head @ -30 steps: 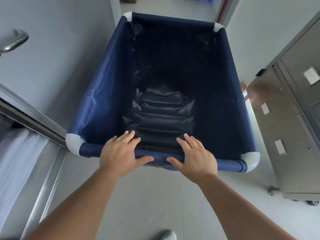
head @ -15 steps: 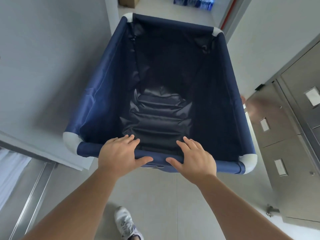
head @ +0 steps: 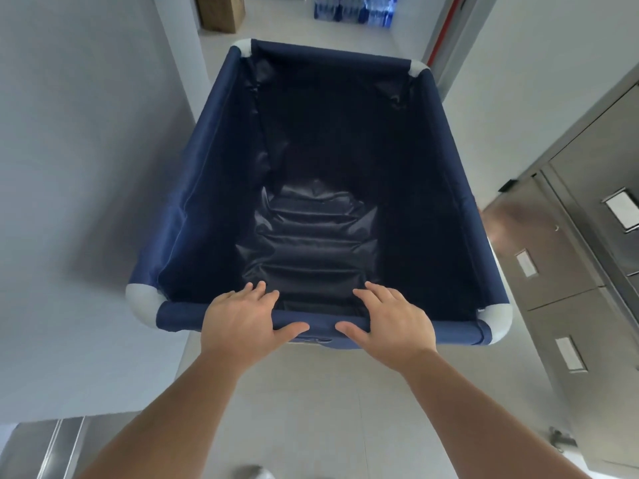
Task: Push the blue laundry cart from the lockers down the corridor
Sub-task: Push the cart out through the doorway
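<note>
Wall, left: we note a plain grey wall point(head: 79, 167) running close along the cart's left side.
Cardboard box: stands on the floor at the far end of the corridor point(head: 221, 12), left of the bottle packs.
Laundry cart: blue fabric cart point(head: 193, 188) with pale corner caps, centred in the corridor between wall and lockers; we see only a dark, creased liner inside.
Left hand: our left hand point(head: 242, 323) lies palm down on the near rail, fingers draped over the inner edge, thumb along the outer side; a loose wrap on the rail.
Right hand: our right hand point(head: 394, 326) lies likewise on the same rail, just beside the left, thumbs nearly meeting.
Bottle packs: blue shrink-wrapped water bottles point(head: 352, 10) at the far end.
Lockers: steel lockers point(head: 567, 271) with label holders, close along the cart's right side.
Floor: pale tiles point(head: 311, 409).
</note>
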Motion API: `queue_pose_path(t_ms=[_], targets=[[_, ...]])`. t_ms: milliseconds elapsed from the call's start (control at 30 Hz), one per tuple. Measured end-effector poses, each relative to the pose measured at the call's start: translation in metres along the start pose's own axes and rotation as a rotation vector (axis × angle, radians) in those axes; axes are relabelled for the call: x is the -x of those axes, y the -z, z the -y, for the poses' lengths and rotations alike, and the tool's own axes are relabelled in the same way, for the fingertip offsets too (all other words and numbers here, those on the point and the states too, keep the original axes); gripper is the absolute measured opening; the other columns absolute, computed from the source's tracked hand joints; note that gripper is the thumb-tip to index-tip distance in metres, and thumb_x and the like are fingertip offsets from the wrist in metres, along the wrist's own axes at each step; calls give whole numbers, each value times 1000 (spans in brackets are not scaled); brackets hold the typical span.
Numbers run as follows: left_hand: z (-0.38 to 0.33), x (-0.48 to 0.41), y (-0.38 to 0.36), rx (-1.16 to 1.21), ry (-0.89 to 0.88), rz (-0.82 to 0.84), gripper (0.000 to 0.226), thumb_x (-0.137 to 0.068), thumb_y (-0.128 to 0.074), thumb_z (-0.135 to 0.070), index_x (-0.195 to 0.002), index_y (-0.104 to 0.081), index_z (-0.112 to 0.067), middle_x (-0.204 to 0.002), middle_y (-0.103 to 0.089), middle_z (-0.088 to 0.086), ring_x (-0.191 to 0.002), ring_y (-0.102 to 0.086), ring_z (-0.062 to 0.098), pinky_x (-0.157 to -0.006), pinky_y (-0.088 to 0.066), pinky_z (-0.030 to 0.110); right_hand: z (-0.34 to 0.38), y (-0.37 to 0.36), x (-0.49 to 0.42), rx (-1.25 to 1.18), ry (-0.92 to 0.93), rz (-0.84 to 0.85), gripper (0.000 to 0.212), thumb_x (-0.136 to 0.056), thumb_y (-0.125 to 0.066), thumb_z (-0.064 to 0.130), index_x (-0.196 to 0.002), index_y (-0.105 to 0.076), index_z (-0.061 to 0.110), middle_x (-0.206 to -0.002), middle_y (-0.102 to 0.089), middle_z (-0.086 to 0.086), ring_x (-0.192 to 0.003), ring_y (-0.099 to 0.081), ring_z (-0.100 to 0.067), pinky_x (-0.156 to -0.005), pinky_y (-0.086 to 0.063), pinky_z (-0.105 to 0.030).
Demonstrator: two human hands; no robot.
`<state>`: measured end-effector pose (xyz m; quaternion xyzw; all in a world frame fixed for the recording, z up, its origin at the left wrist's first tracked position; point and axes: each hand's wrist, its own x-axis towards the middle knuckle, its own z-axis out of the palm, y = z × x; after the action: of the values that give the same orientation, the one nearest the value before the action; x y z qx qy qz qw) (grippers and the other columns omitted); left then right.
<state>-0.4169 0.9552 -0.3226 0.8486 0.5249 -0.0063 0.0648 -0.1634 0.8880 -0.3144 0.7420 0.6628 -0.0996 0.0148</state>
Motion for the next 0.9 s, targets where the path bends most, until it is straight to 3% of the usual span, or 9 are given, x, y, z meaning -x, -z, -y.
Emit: queue_pose_path(t_ms=[200, 433, 667, 900], targets=[[7, -53, 5, 2, -22, 0, 93, -77, -26, -85, -112, -75, -14, -123, -70, 11, -112, -68, 28, -73, -56, 40, -10, 7, -53, 11, 10, -40, 98, -73, -7, 93, -141, -48, 35, -148, -47, 13, -134, -42, -12, -85, -51, -35], [9, -112, 8, -2, 36, -2, 101, -73, -15, -88, -126, -68, -20, -136, -63, 6, -123, -61, 22, -81, -53, 40, -29, 19, -118, 0, 44, -40, 96, -76, -10, 92, -138, -53, 32, -146, -51, 9, -133, -44, -14, -87, -51, -35], [23, -182, 11, -23, 20, -65, 100, -78, -13, -89, -107, -76, -18, -114, -74, 7, -99, -73, 25, -64, -56, 39, -41, 31, -187, -23, 55, -32, 97, -73, -7, 94, -135, -54, 37, -149, -48, 12, -133, -44, -12, -77, -51, -35], [37, -237, 12, -24, 37, -126, 100, -75, -13, -92, -99, -77, -20, -95, -77, 5, -75, -73, 30, -61, -56, 40, -45, 40, -241, -26, 63, -57, 98, -73, -7, 93, -132, -57, 34, -146, -51, 10, -129, -47, -13, -73, -49, -35]])
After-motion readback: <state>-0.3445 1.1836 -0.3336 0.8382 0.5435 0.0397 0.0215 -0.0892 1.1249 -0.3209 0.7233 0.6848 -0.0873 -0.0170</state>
